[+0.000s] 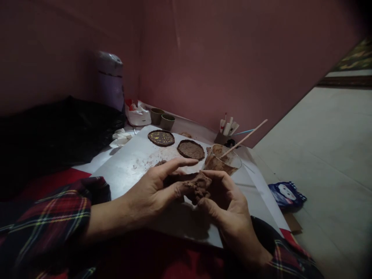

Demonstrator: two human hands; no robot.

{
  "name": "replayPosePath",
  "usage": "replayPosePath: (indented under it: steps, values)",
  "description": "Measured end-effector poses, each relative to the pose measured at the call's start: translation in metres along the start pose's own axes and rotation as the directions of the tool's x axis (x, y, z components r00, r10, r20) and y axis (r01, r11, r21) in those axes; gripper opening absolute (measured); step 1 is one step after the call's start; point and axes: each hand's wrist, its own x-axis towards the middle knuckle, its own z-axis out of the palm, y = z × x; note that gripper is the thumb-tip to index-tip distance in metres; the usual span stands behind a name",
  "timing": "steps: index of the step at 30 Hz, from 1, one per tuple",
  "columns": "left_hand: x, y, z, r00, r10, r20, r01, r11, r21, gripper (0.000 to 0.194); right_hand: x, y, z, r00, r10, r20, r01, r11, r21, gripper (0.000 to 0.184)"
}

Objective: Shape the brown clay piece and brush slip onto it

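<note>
Both my hands hold a rough lump of brown clay above the white board. My left hand has its thumb pressed on the lump's near side, with the index finger stretched along the top. From the other side, my right hand grips it between thumb and fingers. Just beyond lie two flat, round brown clay pieces with raised rims: a plain one and one dotted with yellow. A clear cup smeared with brown stands behind my right hand, a thin stick leaning in it.
Two small dark pots stand at the back beside a white packet. A holder with several pens is at the back right. A black plastic bag lies left; a blue packet is on the right. Clay crumbs dot the board.
</note>
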Motion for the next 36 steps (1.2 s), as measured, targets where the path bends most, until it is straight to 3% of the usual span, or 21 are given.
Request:
replayPosePath:
  steps: [4,7,14,23,28,31,36]
  values:
    - [-0.001,0.004,0.003,0.995,-0.099,0.025,0.101,0.982,-0.159,0.032,-0.005,-0.001,0.001,0.999,-0.037,0.001,0.037,0.996,-0.079,0.051]
    - [-0.001,0.006,0.004,0.996,-0.077,0.052,0.084,0.985,-0.148,0.022,-0.006,0.001,0.000,0.997,-0.076,0.009,0.076,0.989,-0.123,0.054]
    - [-0.001,0.006,0.004,0.996,-0.075,0.052,0.080,0.993,-0.092,0.023,-0.005,0.009,-0.005,0.973,-0.231,0.008,0.228,0.952,-0.205,0.051]
    - [-0.001,0.006,0.004,0.997,-0.058,0.049,0.061,0.995,-0.076,0.013,-0.005,0.010,-0.006,0.960,-0.281,0.016,0.278,0.941,-0.194,0.038]
    - [-0.002,0.007,0.004,0.995,-0.069,0.076,0.073,0.996,-0.059,0.015,-0.005,0.008,-0.005,0.953,-0.299,0.035,0.301,0.935,-0.187,0.028]
    - [-0.002,0.006,0.004,0.994,-0.075,0.077,0.078,0.996,-0.037,0.017,-0.005,0.007,-0.002,0.959,-0.283,-0.010,0.276,0.943,-0.184,0.026]
    - [-0.002,-0.001,0.003,0.991,-0.128,0.048,0.132,0.988,-0.080,0.036,-0.006,0.009,0.001,0.972,-0.230,-0.045,0.213,0.947,-0.239,0.030]
